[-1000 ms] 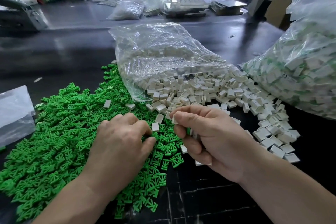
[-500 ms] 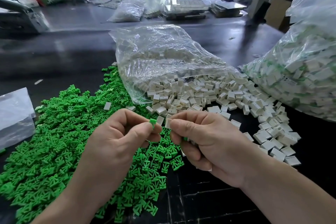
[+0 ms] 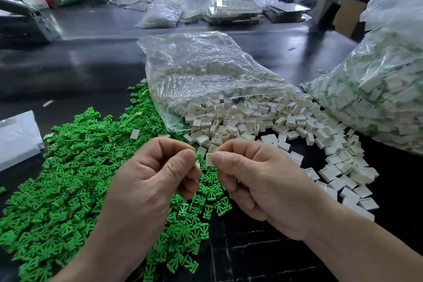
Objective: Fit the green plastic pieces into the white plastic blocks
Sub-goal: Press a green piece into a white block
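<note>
My left hand point(image 3: 151, 181) pinches a small green plastic piece point(image 3: 198, 157) between thumb and forefinger. My right hand point(image 3: 258, 181) pinches a white plastic block point(image 3: 209, 159) right beside it; the two parts are a finger's width apart, above the table. Beneath and to the left spreads a big heap of green pieces point(image 3: 68, 181). A heap of loose white blocks point(image 3: 263, 121) lies to the right, spilling out of a clear plastic bag point(image 3: 201, 75).
A large clear bag of white blocks with green showing inside point(image 3: 377, 89) fills the right side. A white plastic bag point(image 3: 16, 137) lies at the left edge. The dark table point(image 3: 91, 64) carries more bags and trays at the back.
My left hand lifted off the green heap with one green piece and rose toward my right hand, which kept its white block. The two parts now sit close together.
</note>
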`<state>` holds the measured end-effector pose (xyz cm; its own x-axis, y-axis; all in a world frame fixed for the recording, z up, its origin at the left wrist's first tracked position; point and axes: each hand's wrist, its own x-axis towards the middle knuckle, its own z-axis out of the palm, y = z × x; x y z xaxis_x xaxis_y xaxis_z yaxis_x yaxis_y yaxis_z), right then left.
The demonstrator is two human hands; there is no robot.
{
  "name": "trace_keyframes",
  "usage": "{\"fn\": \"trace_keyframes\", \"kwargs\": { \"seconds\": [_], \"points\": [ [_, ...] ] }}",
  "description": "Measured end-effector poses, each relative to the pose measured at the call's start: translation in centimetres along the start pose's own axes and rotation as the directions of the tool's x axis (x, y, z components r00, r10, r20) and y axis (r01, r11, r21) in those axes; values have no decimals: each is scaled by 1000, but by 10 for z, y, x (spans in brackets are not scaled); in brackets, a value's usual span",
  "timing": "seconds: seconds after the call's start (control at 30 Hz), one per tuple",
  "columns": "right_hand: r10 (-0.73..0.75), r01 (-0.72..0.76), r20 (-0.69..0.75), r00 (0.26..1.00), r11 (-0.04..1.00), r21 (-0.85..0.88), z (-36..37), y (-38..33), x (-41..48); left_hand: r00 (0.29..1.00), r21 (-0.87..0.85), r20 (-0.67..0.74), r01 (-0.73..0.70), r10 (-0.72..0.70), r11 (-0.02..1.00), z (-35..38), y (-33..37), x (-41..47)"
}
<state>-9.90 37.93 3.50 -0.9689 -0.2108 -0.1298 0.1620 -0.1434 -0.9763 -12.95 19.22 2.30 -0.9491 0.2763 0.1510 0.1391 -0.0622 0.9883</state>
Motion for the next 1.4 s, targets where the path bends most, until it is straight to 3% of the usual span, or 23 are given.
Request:
{"fn": "trace_keyframes", "kwargs": {
  "seconds": [0.3,0.47,0.63,0.87,1.23,1.4],
  "points": [
    [-59,60,20,998,997,-52,2,0,-2,999,33,44,2,-3,999,0,3,-2],
    [-20,19,53,998,1000,15,2,-3,-3,977,-271,174,171,-127,947,2,6,-1],
    [22,-27,62,998,997,77,3,0,-4,905,-521,383,376,-183,766,11,6,-3],
    [92,-100,94,991,992,75,1,-2,-4,881,-570,378,463,-284,678,12,4,-1],
    [138,-150,115,984,984,98,3,-5,-4,877,-551,380,471,-295,689,10,2,-2],
    [91,-101,113,989,991,88,9,-6,-7,900,-561,349,424,-262,711,16,1,-5]
  ]
}}
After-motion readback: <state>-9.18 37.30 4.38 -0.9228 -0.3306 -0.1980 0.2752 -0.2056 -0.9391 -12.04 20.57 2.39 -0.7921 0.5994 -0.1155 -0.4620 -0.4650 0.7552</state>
